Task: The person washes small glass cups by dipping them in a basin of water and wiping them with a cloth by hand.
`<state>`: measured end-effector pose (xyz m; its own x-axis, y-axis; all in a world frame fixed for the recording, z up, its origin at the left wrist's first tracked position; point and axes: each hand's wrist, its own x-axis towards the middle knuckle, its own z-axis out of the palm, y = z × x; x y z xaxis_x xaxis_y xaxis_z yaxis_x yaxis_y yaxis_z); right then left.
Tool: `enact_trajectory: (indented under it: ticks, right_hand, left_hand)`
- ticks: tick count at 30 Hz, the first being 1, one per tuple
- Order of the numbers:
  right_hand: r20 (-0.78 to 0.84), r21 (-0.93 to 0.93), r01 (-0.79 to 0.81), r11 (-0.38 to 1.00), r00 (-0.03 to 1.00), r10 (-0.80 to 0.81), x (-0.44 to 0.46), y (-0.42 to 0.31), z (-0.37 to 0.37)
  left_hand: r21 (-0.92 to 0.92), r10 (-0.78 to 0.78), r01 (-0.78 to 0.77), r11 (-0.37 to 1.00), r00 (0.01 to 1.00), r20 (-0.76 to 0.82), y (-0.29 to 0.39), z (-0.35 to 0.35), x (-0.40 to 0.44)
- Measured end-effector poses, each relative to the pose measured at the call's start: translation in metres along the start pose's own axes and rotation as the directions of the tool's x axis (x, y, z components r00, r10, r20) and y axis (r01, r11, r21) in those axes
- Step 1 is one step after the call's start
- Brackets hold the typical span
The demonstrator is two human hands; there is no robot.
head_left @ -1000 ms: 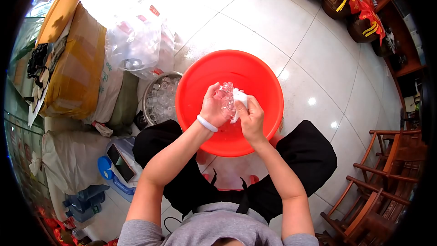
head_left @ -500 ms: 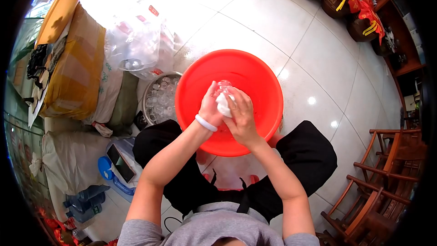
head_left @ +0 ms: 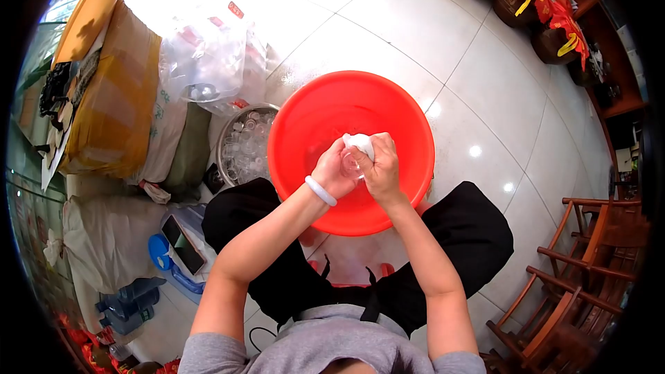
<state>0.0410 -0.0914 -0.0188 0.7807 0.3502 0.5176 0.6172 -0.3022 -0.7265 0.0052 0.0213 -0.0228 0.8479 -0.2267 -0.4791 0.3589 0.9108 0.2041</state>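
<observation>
Over the red basin both hands meet. My left hand, with a pale bangle at the wrist, is closed round a small clear glass vessel; whether it is a cup or a little bottle I cannot tell. A white cloth is bunched against the far end of the glass. My right hand grips this cloth, its fingers curled and pressed to the glass. The fingers partly hide the vessel.
Left of the red basin stands a metal bowl full of clear glass pieces. Beyond it are plastic bags and a taped carton. A phone lies at lower left. Wooden chairs and dark jars line the right.
The glass has turned in my left hand, and its visible part now lies nearer me. My right hand has shifted slightly right, and the cloth has moved to the glass's far end.
</observation>
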Motion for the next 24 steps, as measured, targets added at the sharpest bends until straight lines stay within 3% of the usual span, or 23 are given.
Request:
enact_trajectory:
  ticks: [4, 6, 7, 10, 11, 12, 13, 14, 15, 16, 18, 19, 21, 23, 24]
  right_hand:
    - [0.068, 0.032, -0.091, 0.995, 0.994, 0.088, -0.007, 0.004, 0.007]
    - [0.095, -0.207, 0.043, 0.977, 0.995, -0.024, -0.012, -0.004, 0.011]
    - [0.253, -0.197, 0.030, 0.980, 0.967, 0.022, -0.023, -0.009, 0.013]
    - [0.287, -0.153, 0.023, 0.988, 0.958, 0.022, -0.033, -0.014, 0.016]
    - [0.315, -0.148, 0.035, 0.988, 0.949, 0.014, -0.033, -0.016, 0.012]
    - [0.343, -0.144, 0.045, 0.988, 0.939, 0.007, -0.033, -0.018, 0.010]
    - [0.340, -0.149, 0.041, 0.988, 0.940, 0.012, -0.032, -0.017, 0.008]
    - [0.318, -0.237, 0.086, 0.968, 0.948, -0.007, -0.027, -0.014, 0.007]
    - [0.299, -0.321, 0.128, 0.938, 0.954, -0.028, -0.023, -0.012, 0.007]
    - [0.296, -0.321, 0.126, 0.938, 0.955, -0.027, -0.018, -0.011, 0.005]
    - [0.140, -0.346, -0.037, 0.937, 0.986, 0.091, -0.005, -0.009, 0.002]
    - [0.137, -0.343, -0.037, 0.939, 0.987, 0.089, -0.001, -0.004, 0.001]
    - [0.100, -0.073, -0.402, 0.913, 0.908, 0.407, 0.000, 0.015, -0.005]
    - [0.111, 0.022, -0.350, 0.937, 0.932, 0.346, -0.008, 0.036, -0.004]
    - [0.148, 0.304, -0.427, 0.852, 0.904, 0.400, -0.006, 0.024, -0.006]
  left_hand:
    - [-0.105, -0.089, 0.095, 0.990, 0.994, 0.060, -0.002, -0.019, 0.009]
    - [-0.023, 0.043, -0.046, 0.999, 0.989, -0.140, -0.001, -0.017, 0.010]
    - [-0.099, 0.004, -0.023, 0.995, 0.983, -0.182, 0.002, -0.012, 0.007]
    - [-0.106, 0.049, -0.076, 0.991, 0.968, -0.245, 0.003, -0.011, -0.004]
    - [-0.168, -0.009, 0.028, 0.985, 0.993, 0.115, 0.004, -0.033, 0.002]
    - [-0.190, -0.046, 0.150, 0.970, 0.886, 0.461, 0.003, -0.044, 0.006]
    - [-0.189, -0.052, 0.156, 0.969, 0.885, 0.463, 0.004, -0.023, 0.000]
    - [-0.064, -0.025, 0.033, 0.997, 0.992, 0.126, 0.004, -0.001, -0.005]
    - [0.100, 0.064, -0.043, 0.994, 0.974, -0.217, 0.003, 0.015, -0.007]
    - [0.112, 0.087, -0.075, 0.991, 0.990, -0.106, 0.000, 0.009, -0.001]
    - [0.135, 0.085, -0.074, 0.988, 0.993, -0.078, -0.003, 0.005, 0.005]
    - [0.149, 0.078, -0.069, 0.986, 0.996, -0.053, -0.005, 0.005, 0.006]
    - [0.149, 0.069, -0.069, 0.986, 0.998, 0.011, -0.006, 0.002, 0.006]
    - [0.250, -0.040, -0.002, 0.968, 0.986, 0.163, -0.002, -0.002, 0.008]
    - [0.313, -0.008, -0.007, 0.950, 0.999, 0.047, -0.002, 0.011, 0.003]
